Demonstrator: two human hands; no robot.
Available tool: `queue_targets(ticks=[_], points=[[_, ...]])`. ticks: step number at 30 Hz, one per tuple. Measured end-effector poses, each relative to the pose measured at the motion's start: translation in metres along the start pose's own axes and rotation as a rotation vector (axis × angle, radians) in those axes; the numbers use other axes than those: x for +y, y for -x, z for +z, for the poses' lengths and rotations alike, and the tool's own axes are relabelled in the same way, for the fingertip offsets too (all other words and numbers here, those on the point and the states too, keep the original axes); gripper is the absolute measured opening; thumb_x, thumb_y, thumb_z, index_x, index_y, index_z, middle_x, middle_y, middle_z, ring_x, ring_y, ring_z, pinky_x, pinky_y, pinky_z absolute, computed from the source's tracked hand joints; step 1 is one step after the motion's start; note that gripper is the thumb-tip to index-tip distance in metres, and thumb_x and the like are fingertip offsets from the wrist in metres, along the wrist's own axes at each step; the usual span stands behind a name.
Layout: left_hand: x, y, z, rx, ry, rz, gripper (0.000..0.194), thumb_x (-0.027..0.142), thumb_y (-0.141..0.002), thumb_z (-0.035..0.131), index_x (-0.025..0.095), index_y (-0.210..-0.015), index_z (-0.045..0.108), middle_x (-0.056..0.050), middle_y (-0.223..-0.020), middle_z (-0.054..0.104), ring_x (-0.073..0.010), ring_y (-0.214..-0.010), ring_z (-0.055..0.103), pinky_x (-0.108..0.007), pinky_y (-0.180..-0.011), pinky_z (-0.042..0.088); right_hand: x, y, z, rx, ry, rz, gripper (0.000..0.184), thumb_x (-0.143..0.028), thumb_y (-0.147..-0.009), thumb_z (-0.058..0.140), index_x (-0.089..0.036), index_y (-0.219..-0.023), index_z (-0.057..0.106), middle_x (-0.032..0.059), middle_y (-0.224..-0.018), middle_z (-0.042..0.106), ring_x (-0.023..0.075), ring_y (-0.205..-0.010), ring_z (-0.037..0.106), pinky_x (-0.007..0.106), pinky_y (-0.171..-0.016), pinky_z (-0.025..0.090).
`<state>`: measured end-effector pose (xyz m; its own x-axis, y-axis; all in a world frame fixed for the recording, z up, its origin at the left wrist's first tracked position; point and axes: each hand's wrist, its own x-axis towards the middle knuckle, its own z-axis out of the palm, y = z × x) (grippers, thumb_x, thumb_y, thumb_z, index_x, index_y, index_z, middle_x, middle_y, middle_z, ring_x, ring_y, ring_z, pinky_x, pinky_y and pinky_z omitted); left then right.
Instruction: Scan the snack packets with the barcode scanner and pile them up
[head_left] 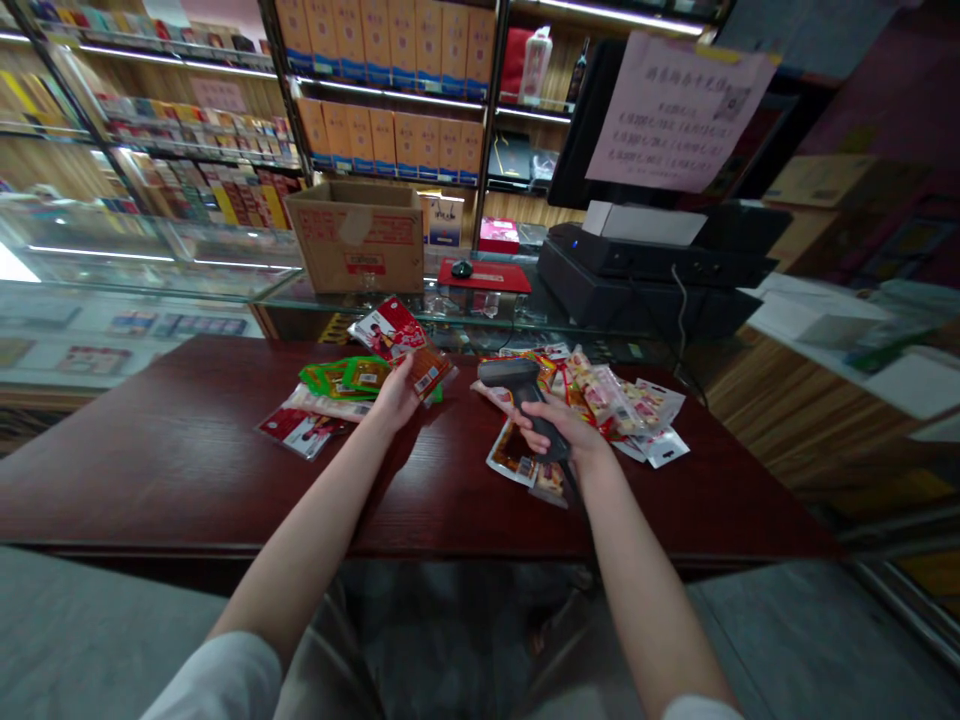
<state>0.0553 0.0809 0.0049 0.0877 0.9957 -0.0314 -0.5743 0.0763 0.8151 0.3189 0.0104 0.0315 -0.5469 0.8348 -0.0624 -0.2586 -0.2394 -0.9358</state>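
Observation:
My left hand (400, 398) is closed on a red snack packet (401, 338), whose barcode faces up beside my fingers. Below and left of that hand lies a small pile with green snack packets (337, 378) and another red packet (300, 432). A black barcode scanner (541, 410) sits in the grip of my right hand (562, 428), its head pointing left toward the red packet. Behind and to the right of the scanner spreads a heap of snack packets (600, 392), partly hidden by my hand. One packet with brown contents (514, 455) lies under the scanner.
The dark red wooden table (187, 450) adjoins a glass counter (450, 322). An open cardboard box (360, 240) stands there, with a mouse (461, 269) on a red mat (495, 278) to its right. A monitor bearing a paper sign (675, 115) rises above a cash drawer (637, 285).

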Motion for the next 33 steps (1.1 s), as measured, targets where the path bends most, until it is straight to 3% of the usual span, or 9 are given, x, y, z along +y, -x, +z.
queue_targets(ticks=[6, 10, 13, 18, 21, 25, 29, 31, 33], points=[[0.002, -0.004, -0.003, 0.067, 0.117, -0.024, 0.029, 0.035, -0.092, 0.053, 0.013, -0.107, 0.064, -0.011, -0.11, 0.072, -0.0217, -0.105, 0.068, -0.039, -0.097, 0.052, 0.001, -0.022, 0.013, -0.063, -0.013, 0.086, 0.028, -0.033, -0.08, 0.066, -0.019, -0.098, 0.05, -0.0087, -0.062, 0.052, 0.0024, -0.034, 0.037, 0.016, -0.033, 0.034], [-0.001, -0.007, -0.003, 0.084, 0.062, -0.065, 0.034, 0.041, -0.087, 0.06, 0.012, -0.103, 0.063, -0.015, -0.105, 0.072, -0.0243, -0.095, 0.069, -0.041, -0.089, 0.054, 0.003, -0.026, 0.017, -0.079, -0.014, 0.109, 0.031, -0.033, -0.079, 0.067, -0.018, -0.1, 0.051, -0.0089, -0.062, 0.051, 0.0027, -0.035, 0.039, 0.016, -0.034, 0.035], [-0.001, -0.008, -0.003, 0.124, -0.047, 0.006, 0.032, 0.04, -0.084, 0.061, 0.013, -0.101, 0.062, -0.014, -0.102, 0.072, -0.0253, -0.097, 0.069, -0.041, -0.089, 0.054, 0.002, -0.025, 0.018, -0.068, -0.007, 0.095, 0.028, -0.033, -0.081, 0.067, -0.018, -0.097, 0.05, -0.0086, -0.063, 0.051, 0.0028, -0.035, 0.039, 0.016, -0.034, 0.036], [0.018, -0.001, -0.012, 0.406, -0.822, 0.311, 0.037, 0.041, -0.083, 0.059, 0.017, -0.113, 0.059, -0.015, -0.108, 0.071, -0.0344, -0.11, 0.063, -0.049, -0.097, 0.046, -0.007, -0.011, -0.001, -0.053, -0.063, 0.038, 0.028, -0.035, -0.081, 0.067, -0.019, -0.081, 0.044, -0.0077, -0.063, 0.049, 0.0013, -0.035, 0.033, 0.015, -0.033, 0.032], [0.035, 0.004, -0.027, 0.585, -1.255, 0.351, 0.047, 0.044, -0.082, 0.058, 0.018, -0.12, 0.055, -0.021, -0.106, 0.069, -0.042, -0.107, 0.063, -0.058, -0.093, 0.043, -0.015, 0.009, -0.024, -0.009, -0.069, -0.002, 0.03, -0.035, -0.082, 0.067, -0.02, -0.078, 0.041, -0.0066, -0.065, 0.048, 0.0011, -0.035, 0.03, 0.016, -0.033, 0.032], [0.049, 0.012, -0.041, 0.611, -1.573, 0.309, 0.047, 0.043, -0.077, 0.062, 0.014, -0.114, 0.057, -0.025, -0.103, 0.067, -0.0449, -0.104, 0.061, -0.058, -0.088, 0.045, -0.021, 0.039, -0.054, 0.091, -0.07, -0.052, 0.028, -0.034, -0.083, 0.064, -0.02, -0.077, 0.041, -0.0063, -0.065, 0.046, 0.0013, -0.036, 0.027, 0.016, -0.033, 0.03], [0.05, 0.021, -0.03, 0.725, -1.797, 0.496, 0.064, 0.034, -0.076, 0.063, 0.004, -0.131, 0.047, -0.035, -0.132, 0.048, -0.0497, -0.122, 0.046, -0.063, -0.094, 0.039, -0.018, 0.059, -0.073, 0.15, -0.105, -0.101, 0.026, -0.034, -0.081, 0.066, -0.021, -0.082, 0.043, -0.0069, -0.065, 0.046, 0.0011, -0.036, 0.024, 0.016, -0.032, 0.027], [0.042, 0.019, -0.016, 0.627, -1.822, 0.563, 0.057, 0.032, -0.081, 0.058, 0.006, -0.131, 0.048, -0.032, -0.135, 0.045, -0.0484, -0.125, 0.042, -0.064, -0.096, 0.036, -0.015, 0.064, -0.079, 0.17, -0.123, -0.114, 0.025, -0.035, -0.081, 0.066, -0.02, -0.086, 0.045, -0.0075, -0.065, 0.046, 0.0012, -0.036, 0.023, 0.015, -0.032, 0.026], [0.029, 0.01, 0.001, 0.383, -1.792, 0.583, 0.044, 0.032, -0.085, 0.053, 0.011, -0.123, 0.055, -0.026, -0.13, 0.051, -0.0434, -0.123, 0.046, -0.061, -0.099, 0.037, -0.011, 0.066, -0.082, 0.182, -0.135, -0.115, 0.025, -0.035, -0.081, 0.065, -0.021, -0.089, 0.046, -0.0078, -0.064, 0.045, 0.0015, -0.036, 0.024, 0.015, -0.032, 0.026]])
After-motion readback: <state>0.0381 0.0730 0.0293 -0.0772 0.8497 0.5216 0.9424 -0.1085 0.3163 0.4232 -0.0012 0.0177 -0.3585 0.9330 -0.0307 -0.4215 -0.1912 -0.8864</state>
